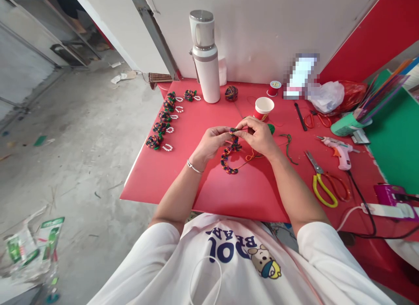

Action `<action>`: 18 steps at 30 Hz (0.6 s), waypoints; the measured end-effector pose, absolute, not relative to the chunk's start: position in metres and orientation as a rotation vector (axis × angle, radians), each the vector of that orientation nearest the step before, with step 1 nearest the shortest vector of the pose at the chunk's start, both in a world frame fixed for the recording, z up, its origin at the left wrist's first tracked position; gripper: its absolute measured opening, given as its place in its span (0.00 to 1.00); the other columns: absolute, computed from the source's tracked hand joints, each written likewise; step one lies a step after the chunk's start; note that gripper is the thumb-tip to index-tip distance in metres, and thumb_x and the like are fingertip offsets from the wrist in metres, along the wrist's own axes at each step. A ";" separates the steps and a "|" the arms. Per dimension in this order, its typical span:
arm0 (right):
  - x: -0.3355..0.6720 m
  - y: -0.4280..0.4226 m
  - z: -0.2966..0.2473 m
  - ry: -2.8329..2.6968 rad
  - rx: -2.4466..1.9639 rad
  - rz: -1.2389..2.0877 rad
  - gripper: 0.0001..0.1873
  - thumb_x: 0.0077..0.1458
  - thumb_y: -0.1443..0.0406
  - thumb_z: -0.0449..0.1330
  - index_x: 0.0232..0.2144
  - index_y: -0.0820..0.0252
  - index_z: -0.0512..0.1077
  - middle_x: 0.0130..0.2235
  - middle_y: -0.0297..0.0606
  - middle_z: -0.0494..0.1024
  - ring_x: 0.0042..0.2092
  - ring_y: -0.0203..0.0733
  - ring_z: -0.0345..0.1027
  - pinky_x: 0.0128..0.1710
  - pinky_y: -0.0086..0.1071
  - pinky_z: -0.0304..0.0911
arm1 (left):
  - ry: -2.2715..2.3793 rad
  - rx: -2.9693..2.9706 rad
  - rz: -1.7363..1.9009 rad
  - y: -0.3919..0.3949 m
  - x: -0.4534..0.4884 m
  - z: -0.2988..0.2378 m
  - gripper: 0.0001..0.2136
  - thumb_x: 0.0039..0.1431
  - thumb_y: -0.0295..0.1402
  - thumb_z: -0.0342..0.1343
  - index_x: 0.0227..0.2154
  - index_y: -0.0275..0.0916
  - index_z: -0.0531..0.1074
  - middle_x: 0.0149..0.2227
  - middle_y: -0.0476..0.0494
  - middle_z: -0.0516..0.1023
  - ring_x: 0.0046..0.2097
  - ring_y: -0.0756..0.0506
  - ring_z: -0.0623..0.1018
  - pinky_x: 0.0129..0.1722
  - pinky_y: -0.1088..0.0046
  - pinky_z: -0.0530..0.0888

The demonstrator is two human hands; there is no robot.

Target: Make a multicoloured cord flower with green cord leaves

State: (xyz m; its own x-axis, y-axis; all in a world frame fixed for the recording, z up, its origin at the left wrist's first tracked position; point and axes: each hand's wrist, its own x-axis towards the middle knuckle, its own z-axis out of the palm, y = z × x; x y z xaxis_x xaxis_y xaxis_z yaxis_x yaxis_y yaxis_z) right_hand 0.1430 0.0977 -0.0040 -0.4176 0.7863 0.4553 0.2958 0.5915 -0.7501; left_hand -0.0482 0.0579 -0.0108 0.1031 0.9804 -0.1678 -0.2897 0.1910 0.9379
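Observation:
A multicoloured braided cord (227, 158) hangs in a curve from between my two hands over the red table (235, 191). My left hand (211, 141) is closed, pinching the cord's upper end from the left. My right hand (258, 134) is closed on the same upper end from the right. An orange thread (250, 156) trails from under my right hand onto the table.
Several finished multicoloured rosettes with white bead loops (160, 128) line the table's left edge. A white flask (205, 56), yarn ball (231, 93), thread spool (274, 88) and paper cup (263, 107) stand behind. Yellow scissors (322, 182), glue gun (338, 151) and cables lie right.

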 end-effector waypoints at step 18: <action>0.137 0.092 -0.008 -1.684 -0.895 1.327 0.26 0.54 0.60 0.68 0.56 0.57 0.74 0.43 0.39 0.83 0.36 0.39 0.76 0.34 0.34 0.75 | 1.031 0.962 1.383 0.058 -0.048 -0.010 0.09 0.50 0.34 0.73 0.35 0.39 0.85 0.31 0.48 0.84 0.31 0.53 0.78 0.32 0.78 0.73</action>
